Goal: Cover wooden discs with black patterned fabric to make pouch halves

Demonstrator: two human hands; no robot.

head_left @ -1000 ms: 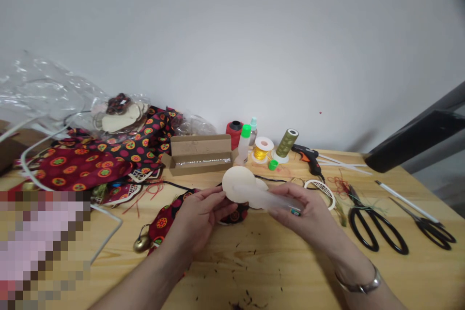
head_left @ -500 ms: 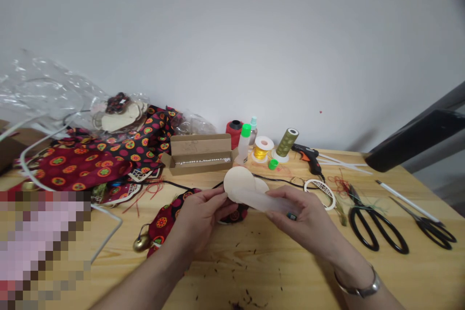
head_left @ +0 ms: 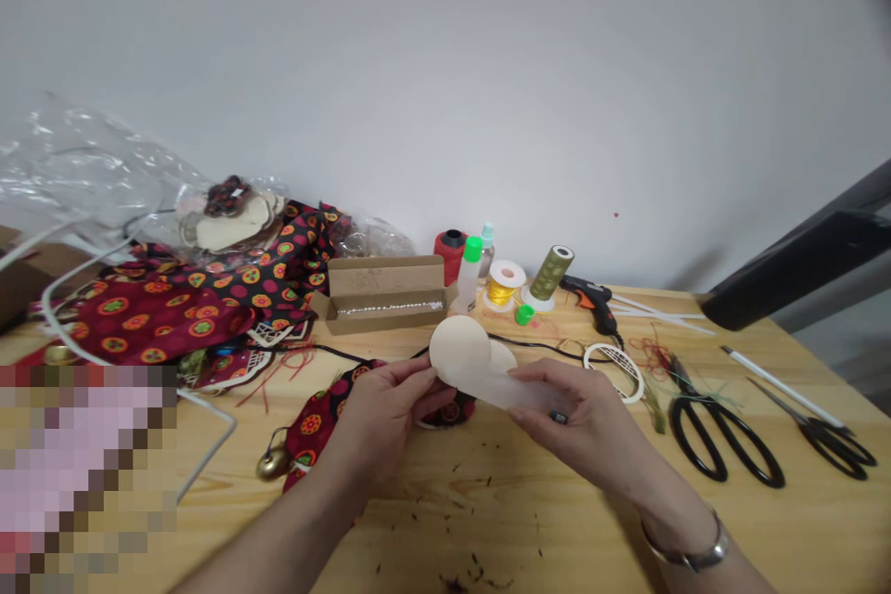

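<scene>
My left hand [head_left: 386, 408] pinches the lower left edge of a pale round disc [head_left: 458, 345], held up above the table. A second pale rounded piece [head_left: 502, 356] shows behind its right side. In my right hand [head_left: 581, 422] is a translucent white glue bottle [head_left: 496, 387], tilted with its narrow end toward the disc's lower edge; I cannot tell whether the tip touches. Patterned dark red fabric [head_left: 316, 422] with a brass bell [head_left: 274, 462] lies by my left forearm, partly hidden. Near my right hand lies a white openwork ring [head_left: 613, 372].
Behind my hands stand an open cardboard box [head_left: 386, 320], a green-capped bottle [head_left: 469, 274], a yellow wire spool [head_left: 502, 288] and an olive thread spool [head_left: 553, 274]. A glue gun [head_left: 591, 302] and black-handled scissors [head_left: 696, 436] lie right. Fabric [head_left: 160, 316] is heaped left.
Almost nothing differs. The bottle in my right hand has shifted very slightly against the disc; the whole view has moved by a few pixels.
</scene>
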